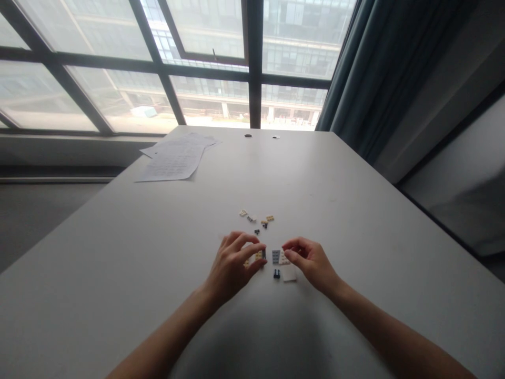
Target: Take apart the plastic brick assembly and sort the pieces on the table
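My left hand (234, 263) is curled in a pinch on a small dark and tan building-brick piece (261, 255) just above the table. My right hand (307, 259) is also closed in a pinch, its fingertips touching a small grey and white plate assembly (278, 257) that lies on the table. In front of that assembly lie a tiny dark piece (276, 273) and a white plate (289, 275). Farther away, several loose small bricks (256, 219), white, tan and dark, lie scattered.
The white table (355, 210) runs up to a large window. Printed paper sheets (175, 158) lie at its far left corner. Two small round holes (248, 136) sit near the far edge. A dark curtain (366, 79) hangs at the right.
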### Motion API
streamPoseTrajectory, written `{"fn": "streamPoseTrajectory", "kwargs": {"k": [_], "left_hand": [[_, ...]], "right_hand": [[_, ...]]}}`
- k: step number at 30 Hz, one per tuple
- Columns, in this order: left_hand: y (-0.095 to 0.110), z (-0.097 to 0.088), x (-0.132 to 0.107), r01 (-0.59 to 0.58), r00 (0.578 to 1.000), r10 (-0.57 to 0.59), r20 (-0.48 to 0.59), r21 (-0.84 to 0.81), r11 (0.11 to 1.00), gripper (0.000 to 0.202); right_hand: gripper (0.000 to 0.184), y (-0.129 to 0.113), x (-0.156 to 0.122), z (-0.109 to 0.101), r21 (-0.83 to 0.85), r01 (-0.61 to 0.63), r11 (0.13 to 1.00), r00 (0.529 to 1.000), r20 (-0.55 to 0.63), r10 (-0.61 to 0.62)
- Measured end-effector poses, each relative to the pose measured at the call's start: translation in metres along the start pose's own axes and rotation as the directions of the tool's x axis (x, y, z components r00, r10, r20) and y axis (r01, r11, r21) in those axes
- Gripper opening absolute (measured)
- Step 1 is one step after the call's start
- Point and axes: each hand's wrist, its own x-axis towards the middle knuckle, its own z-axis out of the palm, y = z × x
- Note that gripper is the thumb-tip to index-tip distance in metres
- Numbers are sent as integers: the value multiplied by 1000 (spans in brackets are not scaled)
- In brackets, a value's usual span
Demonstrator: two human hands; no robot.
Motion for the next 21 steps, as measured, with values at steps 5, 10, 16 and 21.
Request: {"fn": "streamPoseTrajectory", "kwargs": {"k": [5, 10, 16, 21], "left_hand": [[0, -1, -15, -34, 986, 20, 163, 86, 996, 17], [9, 3, -17, -115, 961, 94, 261, 67, 991, 16], [0, 13, 14, -3, 973, -16, 231, 80, 997, 15], [-8, 29, 42, 109, 947, -146, 285, 143, 984, 16]], "right_hand": [[15, 11, -7, -15, -246, 99, 964, 993, -40, -113], [9, 16, -14, -15, -356, 255, 899, 965, 34, -261], [7, 20, -10, -11, -415, 309, 856, 945, 36, -324], [7, 25, -7, -15, -427, 287, 857, 950, 14, -311]]}}
